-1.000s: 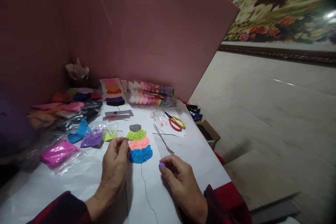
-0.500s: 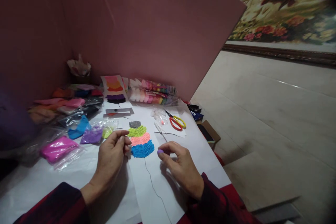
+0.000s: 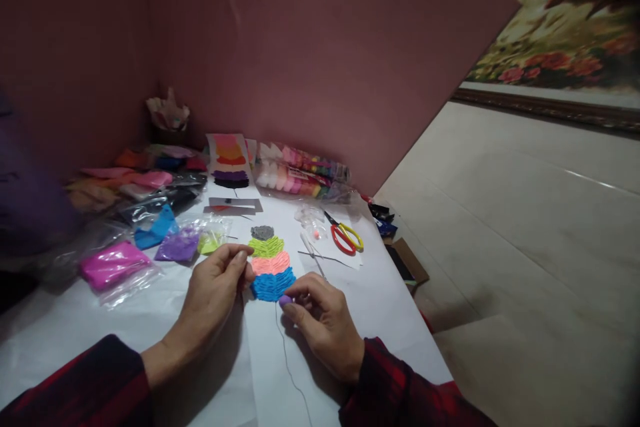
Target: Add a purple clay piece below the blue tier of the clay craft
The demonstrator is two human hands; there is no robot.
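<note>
A small lump of purple clay [image 3: 285, 301] is pinched between the thumb and index finger of my right hand [image 3: 325, 323], just below and right of the blue band. My left hand [image 3: 215, 293] is at the left edge of the banded clay piece, thumb and index finger pressed together; whatever is between them is too small to make out. On the white paper strip [image 3: 270, 367] lie grey [image 3: 263, 233], yellow-green [image 3: 267, 247], coral [image 3: 271, 263] and blue [image 3: 273, 284] textured clay bands. A thin dark line runs down from the blue band.
Red-and-yellow scissors [image 3: 346, 235] and a thin white tool [image 3: 313, 255] lie to the right. Bagged pink clay [image 3: 113, 265] and purple clay [image 3: 177, 245] are at the left. Behind stand a finished banded card [image 3: 230, 160] and packs of clay [image 3: 300, 177].
My right hand has moved left with the purple clay, closer to the blue band. My left hand stays beside the bands. The whole view has shifted slightly.
</note>
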